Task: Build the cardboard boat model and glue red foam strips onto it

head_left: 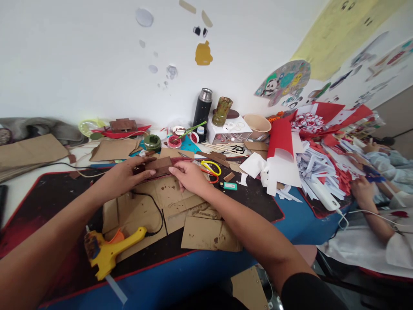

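My left hand (129,174) and my right hand (190,176) both hold a small brown-painted cardboard piece (160,165) between them, just above several flat cardboard sheets (155,202) on the dark mat. Left-hand fingers press its left end, and right-hand fingers pinch its right end. A yellow glue gun (108,252) lies near the table's front edge, below my left forearm, with its black cord running up toward my hands.
Scissors with yellow and red handles (211,170) lie right of my right hand. A black flask (202,110), tape rolls, a paper bowl (257,125) and red and white paper scraps (309,163) crowd the back and right. Another person's arm (371,206) rests at far right.
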`<state>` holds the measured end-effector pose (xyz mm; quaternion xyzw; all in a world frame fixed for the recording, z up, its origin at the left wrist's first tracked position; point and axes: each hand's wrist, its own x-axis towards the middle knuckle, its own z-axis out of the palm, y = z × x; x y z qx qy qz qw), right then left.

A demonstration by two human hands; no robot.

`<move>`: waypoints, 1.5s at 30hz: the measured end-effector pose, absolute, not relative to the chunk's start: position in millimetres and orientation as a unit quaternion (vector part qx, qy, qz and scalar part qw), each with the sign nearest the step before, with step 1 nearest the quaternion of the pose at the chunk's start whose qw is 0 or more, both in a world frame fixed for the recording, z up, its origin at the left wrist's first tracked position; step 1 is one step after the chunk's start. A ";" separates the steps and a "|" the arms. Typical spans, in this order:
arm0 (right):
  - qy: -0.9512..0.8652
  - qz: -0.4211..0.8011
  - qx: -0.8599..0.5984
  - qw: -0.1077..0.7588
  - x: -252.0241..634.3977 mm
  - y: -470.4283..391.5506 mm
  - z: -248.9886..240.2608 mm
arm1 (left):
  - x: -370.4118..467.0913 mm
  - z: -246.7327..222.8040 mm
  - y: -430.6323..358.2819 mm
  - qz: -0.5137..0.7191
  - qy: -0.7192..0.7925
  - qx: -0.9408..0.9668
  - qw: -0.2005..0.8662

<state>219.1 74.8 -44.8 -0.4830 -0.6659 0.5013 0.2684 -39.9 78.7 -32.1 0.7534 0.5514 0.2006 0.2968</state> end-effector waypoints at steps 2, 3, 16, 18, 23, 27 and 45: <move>-0.666 0.500 -0.485 0.267 219.3 74.2 -44.0 | -41.6 -31.1 76.0 0.211 0.546 0.758 0.289; -0.666 0.500 -0.485 0.268 219.4 73.9 -43.6 | -44.3 -30.3 74.4 0.218 0.552 0.758 0.272; -0.666 0.495 -0.490 0.265 215.9 74.1 -43.6 | -56.0 -39.8 58.9 0.095 0.560 0.821 0.046; -0.665 0.500 -0.488 0.266 216.0 73.3 -43.2 | -50.4 -41.4 62.6 0.096 0.555 0.825 0.047; -0.655 0.508 -0.491 0.267 215.8 73.0 -42.3 | -47.6 -46.3 69.8 0.101 0.540 0.834 0.057; -0.653 0.518 -0.480 0.275 216.0 73.3 -42.5 | -48.0 -47.3 73.2 0.104 0.531 0.838 0.077; -0.650 0.497 -0.491 0.298 235.2 64.4 -51.2 | -43.4 -28.4 74.7 0.111 0.546 0.807 0.193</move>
